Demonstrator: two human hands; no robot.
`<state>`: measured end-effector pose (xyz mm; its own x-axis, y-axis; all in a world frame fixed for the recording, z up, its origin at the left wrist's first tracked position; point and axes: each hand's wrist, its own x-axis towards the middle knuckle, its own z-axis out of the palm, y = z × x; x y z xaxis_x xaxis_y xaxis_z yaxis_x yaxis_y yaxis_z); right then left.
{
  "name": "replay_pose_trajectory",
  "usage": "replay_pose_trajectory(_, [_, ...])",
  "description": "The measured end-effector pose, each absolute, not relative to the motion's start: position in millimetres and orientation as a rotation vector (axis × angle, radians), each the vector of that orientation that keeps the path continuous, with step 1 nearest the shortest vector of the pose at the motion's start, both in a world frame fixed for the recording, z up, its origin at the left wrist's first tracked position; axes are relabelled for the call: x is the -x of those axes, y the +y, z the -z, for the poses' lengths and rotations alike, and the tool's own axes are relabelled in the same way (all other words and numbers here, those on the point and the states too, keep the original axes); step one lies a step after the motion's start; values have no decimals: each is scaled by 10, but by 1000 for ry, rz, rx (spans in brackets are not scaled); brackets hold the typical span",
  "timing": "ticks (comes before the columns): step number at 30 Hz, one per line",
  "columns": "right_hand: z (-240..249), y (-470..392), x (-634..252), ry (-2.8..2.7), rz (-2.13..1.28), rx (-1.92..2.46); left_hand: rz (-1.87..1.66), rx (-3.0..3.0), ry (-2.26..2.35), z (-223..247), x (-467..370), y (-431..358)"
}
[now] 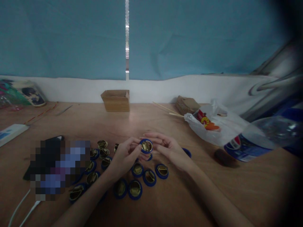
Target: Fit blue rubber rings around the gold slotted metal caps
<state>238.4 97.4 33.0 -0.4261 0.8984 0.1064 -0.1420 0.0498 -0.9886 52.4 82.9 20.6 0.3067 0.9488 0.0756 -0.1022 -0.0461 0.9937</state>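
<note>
A round blue-rimmed badge (146, 146), its gold-coloured pin back facing me, is held up between my two hands above the wooden table. My left hand (127, 154) pinches its left edge between thumb and fingers. On the badge's right side, my right hand (169, 149) has its thumb and fingers around the edge. Several similar badges lie pin side up below the hands, such as one (149, 177) in front and another (162, 171) to its right. More badges (92, 178) are spread left of my left hand, and my left forearm hides part of that group.
At the back of the table (236, 186) stands an open cardboard box (117, 101). A plastic bag (213, 126), a brown package (187, 105) and a Pepsi bottle (251, 142) are on the right. Left are a blurred-out device (61, 170) with cables and a white power strip (13, 134).
</note>
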Motion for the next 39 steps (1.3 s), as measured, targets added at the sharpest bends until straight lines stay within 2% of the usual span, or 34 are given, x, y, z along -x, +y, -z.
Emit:
replay_pose_trajectory(8, [-376, 960, -2421, -1407, -1610, 859, -1006, -1285, 821, -329, -528, 775])
replay_pose_trajectory(26, [-294, 1004, -2446, -1427, -1601, 786, -999, -1178, 793, -294, -547, 796])
replay_pose_trajectory(39, [-357, 1033, -2508, -1613, -1560, 843, -1017, -1222, 940, -242, -548, 850])
